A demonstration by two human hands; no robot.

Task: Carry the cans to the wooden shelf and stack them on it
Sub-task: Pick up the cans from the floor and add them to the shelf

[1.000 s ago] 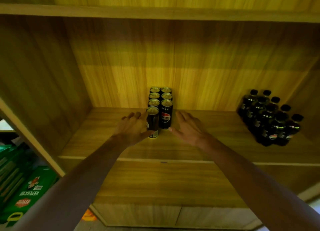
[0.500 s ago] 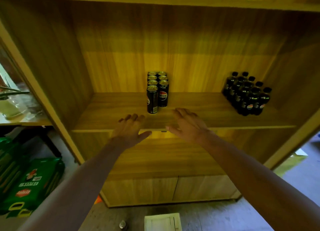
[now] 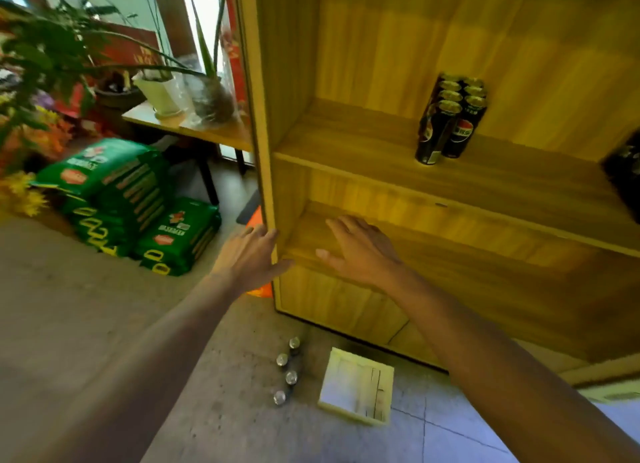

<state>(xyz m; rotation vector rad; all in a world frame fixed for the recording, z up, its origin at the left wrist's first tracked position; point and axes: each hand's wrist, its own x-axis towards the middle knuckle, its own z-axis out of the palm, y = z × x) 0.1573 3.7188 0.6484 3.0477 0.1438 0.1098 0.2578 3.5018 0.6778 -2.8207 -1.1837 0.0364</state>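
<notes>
Four cans stand in a row on the floor just beside a pale flat box. Above them, the left hand and right hand are both spread flat and hold nothing, in front of the wooden shelf. On the shelf board, dark cans stand in two rows running back to the rear panel. Dark bottles sit at the right edge. Left of the shelf, green sacks are piled on the floor below a table bearing potted plants.

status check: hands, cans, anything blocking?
Left hand and right hand open, empty. Shelved cans in two rows on wooden shelf. Four floor cans waiting beside a pale tray; path clear.
</notes>
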